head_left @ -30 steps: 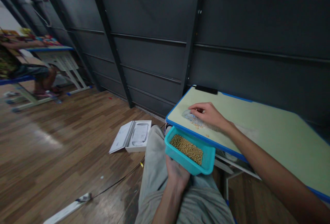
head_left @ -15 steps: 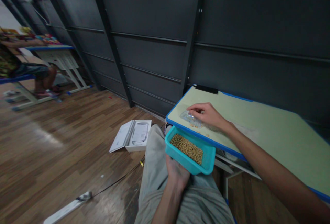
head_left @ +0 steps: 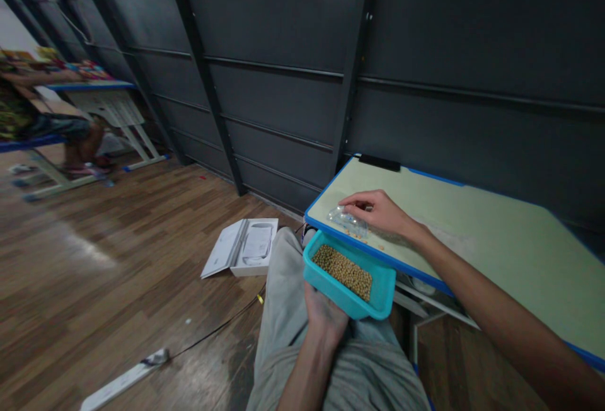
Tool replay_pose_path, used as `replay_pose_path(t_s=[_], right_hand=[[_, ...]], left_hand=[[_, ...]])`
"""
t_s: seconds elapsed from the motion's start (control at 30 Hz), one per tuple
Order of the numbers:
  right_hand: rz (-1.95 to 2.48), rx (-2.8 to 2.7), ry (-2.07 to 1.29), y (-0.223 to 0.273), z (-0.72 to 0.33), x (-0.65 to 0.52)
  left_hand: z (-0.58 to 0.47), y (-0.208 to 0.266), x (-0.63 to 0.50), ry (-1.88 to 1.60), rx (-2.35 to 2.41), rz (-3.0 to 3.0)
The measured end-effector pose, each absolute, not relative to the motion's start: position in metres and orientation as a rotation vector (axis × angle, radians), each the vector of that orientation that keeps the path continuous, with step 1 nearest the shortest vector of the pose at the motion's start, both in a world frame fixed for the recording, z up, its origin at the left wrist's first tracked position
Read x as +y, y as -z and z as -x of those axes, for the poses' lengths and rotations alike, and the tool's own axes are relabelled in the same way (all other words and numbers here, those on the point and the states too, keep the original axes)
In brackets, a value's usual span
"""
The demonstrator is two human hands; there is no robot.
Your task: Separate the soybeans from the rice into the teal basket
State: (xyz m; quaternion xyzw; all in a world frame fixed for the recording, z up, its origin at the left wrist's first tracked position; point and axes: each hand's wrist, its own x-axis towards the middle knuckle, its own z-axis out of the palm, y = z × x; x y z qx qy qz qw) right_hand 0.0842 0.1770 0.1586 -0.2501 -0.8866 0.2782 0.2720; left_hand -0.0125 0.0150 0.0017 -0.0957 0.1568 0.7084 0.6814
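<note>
My left hand point(head_left: 326, 313) is wrapped under a turquoise plastic tray point(head_left: 385, 278), holding it over my lap against the desk's front edge. Small round tan beans point(head_left: 343, 272) that look like soybeans cover much of its bottom. Above the desk's near left corner, my right hand point(head_left: 373, 206) pinches a clear protractor point(head_left: 348, 223), tilted up with its lower side towards the edge. Several loose orange-tan beans point(head_left: 362, 239) lie between the protractor and the tray. My palm hides part of the protractor's right end.
A black flat object point(head_left: 379, 163) lies at the back of the pale desk point(head_left: 501, 241), by a dark panelled wall point(head_left: 283, 102). On the floor are an open white box point(head_left: 258, 244), a cable and a white power strip point(head_left: 123, 382). Another person point(head_left: 38, 121) sits at a desk far left.
My right hand has shifted slightly left, and the protractor has tipped and moved closer to the desk's front edge. Some loose beans have moved nearer that edge. The tray stays in place.
</note>
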Motion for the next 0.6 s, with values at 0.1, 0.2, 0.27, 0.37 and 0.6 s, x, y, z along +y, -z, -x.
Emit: replay_pose_path(t_s=[0.1,0.2,0.27,0.37,0.6], right_hand=[[0.679,-2.402,-0.771,-0.1593,-0.0839,0.1752],[0.683,-2.407,-0.797,-0.1607,-0.0838,0.173],[0.687,-2.414,-0.81,-0.1616,-0.0837,0.1719],[0.684,-2.427,-0.823,-0.1624,-0.0836,0.1711],[0.639,-2.398,-0.789,-0.1617,-0.0851,0.1742]], left_hand=[[0.0127,-0.0036,0.0148,-1.584,0.344,0.229],[0.0129,-0.0069,0.0145,-1.588,0.35,0.237],[0.013,-0.0083,0.0143,-1.586,0.349,0.235],[0.0131,-0.0089,0.0142,-1.579,0.334,0.227],[0.0134,-0.0079,0.0122,-1.571,0.311,0.217]])
